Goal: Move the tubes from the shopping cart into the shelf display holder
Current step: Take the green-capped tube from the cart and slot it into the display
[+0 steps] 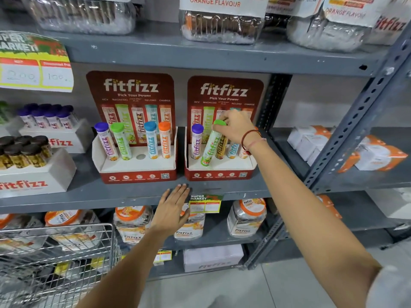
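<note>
Two red "fitfizz" display holders stand on the grey middle shelf. The left holder (138, 167) carries purple, green, blue and orange capped tubes, and its middle hole (140, 156) is bare. In the right holder (219, 172), my right hand (235, 127) grips the top of a green-capped tube (210, 147), which leans with its base on the holder's white deck. Beside it stand a purple-capped tube (196, 141), a dark yellow tube (221, 146) and two more, partly hidden by my wrist. My left hand (172, 207) is flat and empty by the shelf's front edge. The wire shopping cart (55, 258) is at lower left.
White fitfizz boxes with small bottles (33, 152) sit at the left of the shelf. Jars fill the shelf below (246, 216) and bagged packs the shelf above. A slotted grey upright (347, 138) separates the neighbouring bay with white and orange boxes (375, 154).
</note>
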Tool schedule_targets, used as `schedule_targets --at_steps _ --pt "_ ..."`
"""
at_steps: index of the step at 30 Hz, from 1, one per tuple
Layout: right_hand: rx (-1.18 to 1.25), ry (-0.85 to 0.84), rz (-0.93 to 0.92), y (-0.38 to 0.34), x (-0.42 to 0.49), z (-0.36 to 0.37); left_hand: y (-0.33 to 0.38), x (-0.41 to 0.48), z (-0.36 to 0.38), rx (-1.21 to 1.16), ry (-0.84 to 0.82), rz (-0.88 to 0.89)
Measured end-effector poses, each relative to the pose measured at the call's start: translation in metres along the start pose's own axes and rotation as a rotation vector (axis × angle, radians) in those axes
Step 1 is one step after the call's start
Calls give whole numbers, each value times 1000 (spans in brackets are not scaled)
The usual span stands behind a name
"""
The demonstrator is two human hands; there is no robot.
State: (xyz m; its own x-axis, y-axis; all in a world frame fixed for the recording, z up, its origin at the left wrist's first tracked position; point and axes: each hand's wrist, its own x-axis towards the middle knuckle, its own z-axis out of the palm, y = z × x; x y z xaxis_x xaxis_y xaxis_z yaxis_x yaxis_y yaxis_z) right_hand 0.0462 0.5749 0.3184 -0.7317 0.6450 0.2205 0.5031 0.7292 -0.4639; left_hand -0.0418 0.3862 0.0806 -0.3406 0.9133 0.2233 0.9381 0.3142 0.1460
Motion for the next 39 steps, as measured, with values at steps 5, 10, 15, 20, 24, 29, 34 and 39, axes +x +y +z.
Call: schedule_targets --at_steps 5,10,15,20,24,29,34,39 --pt "-160 -23 -35 0 16 5 -4 0 3 -13 12 4" --pt "-195 -62 -16 -1 27 7 -5 0 4 -29 25 8" --pt "-170 -67 -6 -3 35 5 -7 0 7 -36 51 20" --pt "-158 -73 20 -4 38 10 -8 0 6 -35 35 15" --pt "-206 -78 4 -5 35 12 -7 0 6 -34 47 4" --pt "-203 -116 -21 -1 30 26 -6 -1 5 -54 41 2" --pt "-196 -106 -21 2 24 24 -5 -1 5 -54 55 4" --pt "-170 -29 -56 6 21 27 -4 -2 -9 -181 98 -55"
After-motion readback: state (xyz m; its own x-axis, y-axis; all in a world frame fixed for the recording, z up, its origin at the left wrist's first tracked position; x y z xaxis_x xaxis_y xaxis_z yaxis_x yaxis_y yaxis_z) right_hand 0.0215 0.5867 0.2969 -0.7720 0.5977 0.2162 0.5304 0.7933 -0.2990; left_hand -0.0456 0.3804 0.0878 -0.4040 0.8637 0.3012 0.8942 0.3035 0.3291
